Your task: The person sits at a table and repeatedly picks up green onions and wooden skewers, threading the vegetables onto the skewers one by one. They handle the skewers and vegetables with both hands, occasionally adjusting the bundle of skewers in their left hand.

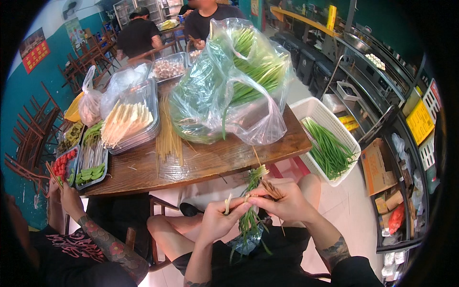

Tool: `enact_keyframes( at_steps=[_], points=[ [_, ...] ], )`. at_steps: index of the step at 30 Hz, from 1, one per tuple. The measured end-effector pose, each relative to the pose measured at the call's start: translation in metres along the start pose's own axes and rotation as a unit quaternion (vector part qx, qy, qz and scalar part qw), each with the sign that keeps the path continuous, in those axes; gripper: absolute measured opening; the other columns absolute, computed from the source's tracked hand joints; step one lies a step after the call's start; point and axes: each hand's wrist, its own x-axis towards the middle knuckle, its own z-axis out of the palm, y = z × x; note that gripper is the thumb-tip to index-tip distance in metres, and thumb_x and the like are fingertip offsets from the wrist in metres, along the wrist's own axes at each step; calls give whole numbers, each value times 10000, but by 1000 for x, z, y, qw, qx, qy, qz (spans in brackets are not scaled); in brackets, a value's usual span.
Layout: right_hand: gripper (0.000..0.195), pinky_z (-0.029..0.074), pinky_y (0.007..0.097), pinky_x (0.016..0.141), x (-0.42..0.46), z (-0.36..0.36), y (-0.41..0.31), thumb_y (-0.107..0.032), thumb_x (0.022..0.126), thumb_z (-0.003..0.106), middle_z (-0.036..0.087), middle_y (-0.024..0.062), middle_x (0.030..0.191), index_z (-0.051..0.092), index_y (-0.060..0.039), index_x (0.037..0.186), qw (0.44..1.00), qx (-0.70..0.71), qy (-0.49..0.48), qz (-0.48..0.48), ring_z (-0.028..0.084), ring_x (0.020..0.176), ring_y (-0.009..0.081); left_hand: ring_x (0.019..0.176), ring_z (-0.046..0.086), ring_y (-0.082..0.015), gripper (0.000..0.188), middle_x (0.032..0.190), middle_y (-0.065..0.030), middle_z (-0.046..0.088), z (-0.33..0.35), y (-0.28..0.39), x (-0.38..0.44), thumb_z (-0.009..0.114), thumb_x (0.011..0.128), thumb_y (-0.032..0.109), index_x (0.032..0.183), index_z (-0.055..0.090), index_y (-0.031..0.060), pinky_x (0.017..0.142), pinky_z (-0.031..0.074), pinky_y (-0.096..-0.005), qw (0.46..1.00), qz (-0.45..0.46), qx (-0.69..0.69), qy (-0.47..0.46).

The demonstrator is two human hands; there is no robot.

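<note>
Over my lap, my left hand [220, 219] pinches green garlic chives [252, 215] between thumb and fingers; a pale stalk end [228, 203] sticks up from it. My right hand [287, 201] meets it at the fingertips and grips a bundle of thin brown sticks [271, 189], probably bamboo skewers. One slender skewer [256, 156] points up past the pale chive ends towards the table edge. Leaves hang below my fingers in front of a crumpled plastic bag [247, 242]. Where exactly the skewer meets the chives is hidden by my fingers.
On the wooden table [204, 161] stand a large plastic bag of chives [229, 82], loose skewers [168, 132] and trays of skewered food [129, 120]. A white basket [353, 143] holds more chives at right. Another person's hands [66, 199] work at left; a metal trolley [362, 104] stands at right.
</note>
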Motion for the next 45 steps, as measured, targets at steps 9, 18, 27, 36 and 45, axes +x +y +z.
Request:
enact_keyframes(
  at_steps=[9, 18, 27, 36, 45],
  points=[
    [189, 463, 299, 563, 1, -2, -3, -39, 830, 722, 645, 98, 786, 702, 23, 1007, 998, -27, -5, -58, 599, 628, 178, 727, 530, -22, 236, 805, 22, 679, -9, 9, 4, 670, 921, 168, 1101, 705, 20, 651, 467, -206, 997, -50, 22, -63],
    [148, 454, 302, 548, 2, 5, 1, -78, 834, 732, 614, 90, 724, 695, 26, 933, 997, -21, 13, -79, 578, 596, 170, 819, 548, -29, 232, 870, 6, 692, -9, 5, 1, 646, 936, 136, 1112, 691, -8, 730, 477, -219, 997, -44, -32, -60],
    [162, 462, 309, 563, 3, 1, 4, -90, 837, 736, 621, 98, 725, 685, 33, 928, 996, -25, 16, -86, 583, 606, 188, 676, 483, -20, 214, 794, 54, 622, 5, 9, 0, 702, 884, 89, 1077, 704, -1, 591, 405, -185, 999, -6, 27, -17],
    [312, 472, 332, 593, -3, -10, -13, -106, 837, 742, 582, 105, 779, 552, 7, 1057, 999, -29, 1, 42, 588, 649, 220, 786, 614, -50, 186, 909, -37, 729, 2, -4, 4, 692, 881, 63, 1056, 718, 6, 709, 501, -214, 996, 66, -20, 53],
    [532, 444, 311, 576, -3, 4, -3, -56, 883, 632, 570, 78, 698, 446, -21, 1381, 997, -35, -67, 35, 543, 591, 185, 772, 573, -13, 166, 894, 15, 724, -34, -8, -5, 674, 904, 84, 1045, 731, 17, 697, 476, -181, 991, -41, -25, 129]
  ],
)
